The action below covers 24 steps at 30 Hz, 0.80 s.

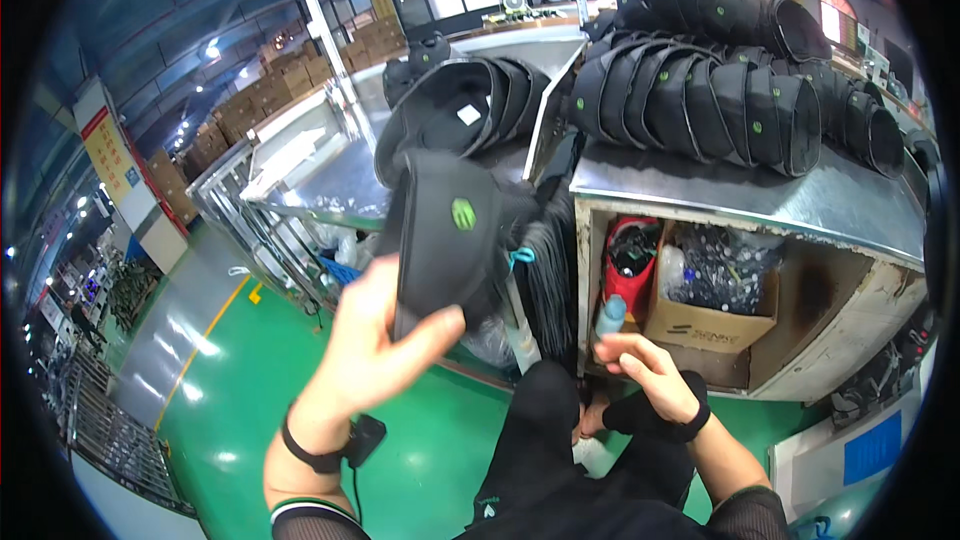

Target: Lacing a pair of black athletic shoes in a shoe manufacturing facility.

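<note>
My left hand [385,340] is closed on a black fabric shell [450,250] with a small green emblem, its thumb pressed along the lower edge. The shell is upright and slightly blurred. Behind it, a nested row of similar black shells [455,105] lies on the left metal bench, one opening showing a white label inside. My right hand [650,370] hovers above my right knee with its fingers loosely bent and apart, holding nothing. A bottle with a bluish cap [611,312] stands just beyond it on the cabinet shelf.
More nested black shells [690,105] are stacked on the right metal-topped cabinet [690,185]. Its shelf holds a cardboard box [705,325] of small plastic-wrapped items and a red container [630,270]. Black cords [548,270] hang between the benches. Metal railings [265,250] stand left.
</note>
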{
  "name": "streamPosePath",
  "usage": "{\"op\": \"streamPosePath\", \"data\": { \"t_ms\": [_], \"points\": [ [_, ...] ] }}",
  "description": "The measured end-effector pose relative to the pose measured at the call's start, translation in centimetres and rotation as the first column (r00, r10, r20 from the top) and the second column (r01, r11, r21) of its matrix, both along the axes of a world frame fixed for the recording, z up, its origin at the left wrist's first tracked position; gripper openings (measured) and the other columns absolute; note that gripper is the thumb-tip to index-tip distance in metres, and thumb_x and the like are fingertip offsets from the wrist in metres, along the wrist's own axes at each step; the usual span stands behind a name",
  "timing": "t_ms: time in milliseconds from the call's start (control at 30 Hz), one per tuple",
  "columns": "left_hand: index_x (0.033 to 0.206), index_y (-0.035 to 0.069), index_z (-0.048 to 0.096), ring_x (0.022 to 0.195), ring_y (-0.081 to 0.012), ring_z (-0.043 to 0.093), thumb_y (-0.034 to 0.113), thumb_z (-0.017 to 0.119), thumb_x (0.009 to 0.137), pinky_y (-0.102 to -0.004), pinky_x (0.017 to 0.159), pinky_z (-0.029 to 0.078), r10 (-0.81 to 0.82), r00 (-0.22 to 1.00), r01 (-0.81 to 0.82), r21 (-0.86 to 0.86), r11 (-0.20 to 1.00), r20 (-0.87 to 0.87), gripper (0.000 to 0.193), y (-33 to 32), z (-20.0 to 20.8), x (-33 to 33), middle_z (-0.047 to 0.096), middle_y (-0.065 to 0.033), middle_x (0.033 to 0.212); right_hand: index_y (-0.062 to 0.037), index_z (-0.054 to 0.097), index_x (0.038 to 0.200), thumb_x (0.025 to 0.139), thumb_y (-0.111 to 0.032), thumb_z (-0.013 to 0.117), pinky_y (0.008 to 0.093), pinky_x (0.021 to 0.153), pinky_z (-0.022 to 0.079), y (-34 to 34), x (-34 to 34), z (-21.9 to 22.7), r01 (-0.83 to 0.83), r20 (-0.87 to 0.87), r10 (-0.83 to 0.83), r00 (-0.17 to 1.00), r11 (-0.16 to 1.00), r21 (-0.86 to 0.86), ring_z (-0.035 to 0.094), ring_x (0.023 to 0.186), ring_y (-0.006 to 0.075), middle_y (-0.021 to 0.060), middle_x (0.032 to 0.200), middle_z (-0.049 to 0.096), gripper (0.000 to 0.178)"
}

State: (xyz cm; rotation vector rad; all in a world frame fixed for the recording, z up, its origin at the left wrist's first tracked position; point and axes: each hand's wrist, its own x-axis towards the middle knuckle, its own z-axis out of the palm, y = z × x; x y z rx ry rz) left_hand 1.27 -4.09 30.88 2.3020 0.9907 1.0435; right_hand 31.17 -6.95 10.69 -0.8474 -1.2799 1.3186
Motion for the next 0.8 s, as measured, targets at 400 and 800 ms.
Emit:
{"op": "streamPosePath", "data": {
  "t_ms": [400, 800],
  "points": [
    [0.133, 0.015, 0.054, 0.129, -0.0341, 0.044, 0.031, 0.054, 0.093, -0.0715, 0.099, 0.027, 0.325, 0.898, -0.257, 0.247, 0.934, -0.296, 0.044, 34.0, -0.6, 3.9, 0.053, -0.0111, 0.134, 0.0012, 0.060, 0.112, 0.097, -0.013, 0.054, 0.0244, 0.079, 0.045, -1.8, 5.9, -3.7, 0.265, -0.063, -0.284, 0.957, 0.940, -0.213, 0.062, 0.093, 0.0131, 0.0082, 0.100, 0.067, 0.022],
    [0.117, 0.003, 0.061, 0.101, -0.0185, 0.063, 0.014, 0.066, 0.087, -0.0299, 0.087, 0.049, 0.086, 0.993, -0.111, 0.360, 0.926, 0.084, 0.032, 20.1, -2.9, 7.2, 0.066, -0.0105, 0.105, -0.0031, 0.057, 0.118, 0.099, -0.021, 0.053, 0.0227, 0.073, 0.042, 1.5, 3.9, -0.4, 0.368, -0.333, -0.418, 0.845, 0.907, -0.205, 0.056, 0.085, 0.0087, 0.0024, 0.099, 0.062, 0.027]
  ]
}}
